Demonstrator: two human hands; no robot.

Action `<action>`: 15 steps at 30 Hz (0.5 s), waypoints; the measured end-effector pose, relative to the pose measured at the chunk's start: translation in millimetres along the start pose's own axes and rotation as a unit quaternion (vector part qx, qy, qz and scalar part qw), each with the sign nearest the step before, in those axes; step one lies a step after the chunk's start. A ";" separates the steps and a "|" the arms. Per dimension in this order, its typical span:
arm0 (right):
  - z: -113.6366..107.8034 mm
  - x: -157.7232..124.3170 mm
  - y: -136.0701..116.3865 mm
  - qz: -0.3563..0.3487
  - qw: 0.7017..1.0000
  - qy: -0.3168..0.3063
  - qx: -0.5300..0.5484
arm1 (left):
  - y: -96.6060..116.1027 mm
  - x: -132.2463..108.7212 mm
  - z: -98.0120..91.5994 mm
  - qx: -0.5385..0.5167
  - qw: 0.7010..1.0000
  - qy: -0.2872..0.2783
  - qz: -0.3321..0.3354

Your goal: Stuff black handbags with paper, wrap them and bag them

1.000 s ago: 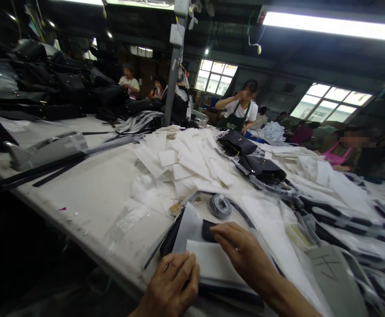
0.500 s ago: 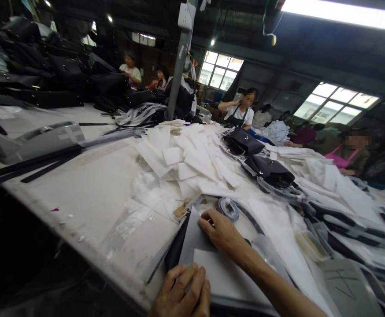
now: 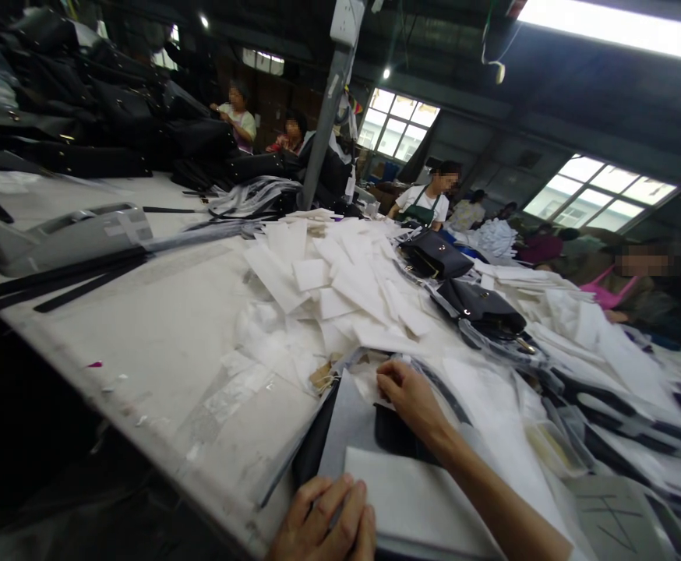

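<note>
A black bag [image 3: 317, 440] with a grey sheet [image 3: 344, 421] and a folded white sheet [image 3: 416, 487] on it lies at the table's near edge. My left hand [image 3: 324, 518] rests with curved fingers over its near side, by the white sheet's corner; the thumb is hidden. Above the bag's far part is my right hand [image 3: 407, 393], fingers bent and drawn together. Whatever they pinch, if anything, is hidden. Beneath that wrist shows a black rounded piece [image 3: 396, 432]. A brown tag [image 3: 321, 376] with string lies at the bag's far left corner.
White sheets [image 3: 340, 273] are heaped beyond the bag. Two black handbags [image 3: 481, 308] lie right of the heap. A grey tape dispenser [image 3: 72, 238] and black straps [image 3: 92, 280] are at the left. A grey bin [image 3: 609, 506] stands near right; co-workers sit further back.
My right hand has moved right, off the grey sheet, and now covers where the coiled grey strap lay. The black rounded piece shows more. My left hand stays in place.
</note>
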State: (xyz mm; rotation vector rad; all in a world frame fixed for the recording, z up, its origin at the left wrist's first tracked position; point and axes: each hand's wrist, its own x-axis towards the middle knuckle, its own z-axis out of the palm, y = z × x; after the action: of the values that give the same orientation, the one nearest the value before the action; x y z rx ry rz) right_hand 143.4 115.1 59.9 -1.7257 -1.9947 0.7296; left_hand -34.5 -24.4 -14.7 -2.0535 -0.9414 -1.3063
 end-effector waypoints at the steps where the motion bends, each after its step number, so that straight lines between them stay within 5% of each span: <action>1: 0.8 4.7 2.4 0.000 0.999 0.036 -0.021 | -0.2 -0.4 -0.7 -0.002 1.000 -0.005 0.002; 8: 5.9 33.0 -11.0 -0.033 0.996 0.032 -0.083 | -0.2 0.2 -4.5 -0.019 0.999 -0.027 0.007; 15: -22.6 36.5 -5.7 0.004 0.995 0.081 -0.051 | -1.8 4.5 -12.5 -0.030 0.998 -0.048 0.014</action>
State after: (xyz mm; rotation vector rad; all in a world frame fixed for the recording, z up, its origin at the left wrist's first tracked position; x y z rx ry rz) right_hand 147.1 153.3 79.8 -1.7909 -1.9435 0.4805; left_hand -41.5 -31.2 -5.5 -2.1832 -0.9212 -1.2450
